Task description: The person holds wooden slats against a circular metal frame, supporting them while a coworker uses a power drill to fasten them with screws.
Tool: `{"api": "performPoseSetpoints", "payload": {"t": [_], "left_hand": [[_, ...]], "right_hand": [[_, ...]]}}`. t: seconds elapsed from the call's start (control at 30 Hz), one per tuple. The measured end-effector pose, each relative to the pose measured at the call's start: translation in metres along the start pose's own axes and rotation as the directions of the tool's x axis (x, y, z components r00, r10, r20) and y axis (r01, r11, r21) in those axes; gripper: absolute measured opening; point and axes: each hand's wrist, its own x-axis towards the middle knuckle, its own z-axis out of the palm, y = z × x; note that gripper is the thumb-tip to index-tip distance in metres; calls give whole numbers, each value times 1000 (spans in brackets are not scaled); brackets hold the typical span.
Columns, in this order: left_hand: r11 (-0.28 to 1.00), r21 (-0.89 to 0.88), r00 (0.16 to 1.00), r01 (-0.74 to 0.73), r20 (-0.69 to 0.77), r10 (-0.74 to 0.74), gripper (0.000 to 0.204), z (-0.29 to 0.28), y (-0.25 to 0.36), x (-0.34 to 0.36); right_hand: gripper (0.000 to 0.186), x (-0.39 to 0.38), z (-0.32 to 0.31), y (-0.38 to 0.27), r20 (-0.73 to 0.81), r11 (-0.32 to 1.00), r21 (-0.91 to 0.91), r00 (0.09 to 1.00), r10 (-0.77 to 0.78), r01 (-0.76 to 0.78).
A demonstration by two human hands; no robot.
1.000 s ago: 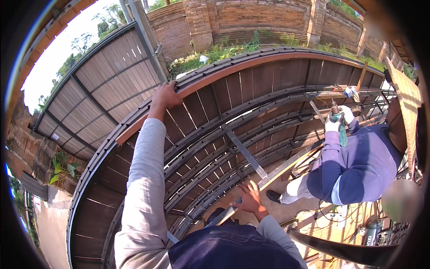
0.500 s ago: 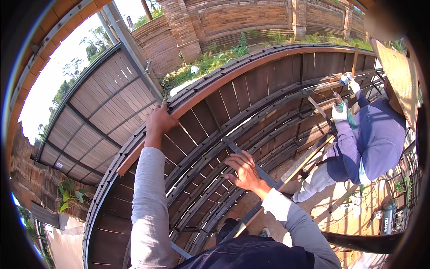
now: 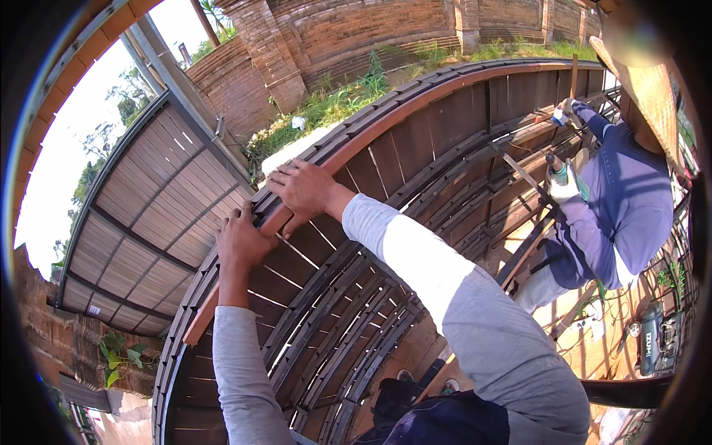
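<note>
A reddish-brown strip (image 3: 386, 127) runs along the top edge of a long, curved panel of dark slats (image 3: 445, 122). My left hand (image 3: 243, 241) is closed over that edge near the strip's left end, fingers on the far side. Just beyond it, my right hand (image 3: 300, 191) also grips the edge, its fingers over the top and its thumb below the strip. The two hands are close together. Below them, dark metal rails (image 3: 337, 289) curve along the panel's inner side.
At the right a co-worker (image 3: 630, 208) in a blue top and gloves holds a power tool (image 3: 555, 163) beside the panel. A dark cylindrical machine (image 3: 650, 341) stands on the floor at the right. A slatted gate (image 3: 148, 215) stands left; a brick wall (image 3: 371, 37) lies behind.
My right hand has moved up and left from above the grey metal bar to the panel's top edge. My left hand has slid slightly down and left along the edge.
</note>
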Motion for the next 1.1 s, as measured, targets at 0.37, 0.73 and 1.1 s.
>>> {"api": "performPoseSetpoints", "payload": {"t": [0.37,0.73,1.1], "left_hand": [[1000,-1,973,-17,-230,16,134,21,-17,-3],[989,-105,991,106,93,-96,132,-4,-13,4],[996,-56,997,74,10,-73,132,7,-13,5]], "right_hand": [[136,13,-15,2,138,995,24,986,93,-97],[120,19,-26,-1,201,988,75,973,114,-132],[110,11,-11,4,41,995,68,996,74,-77]]}}
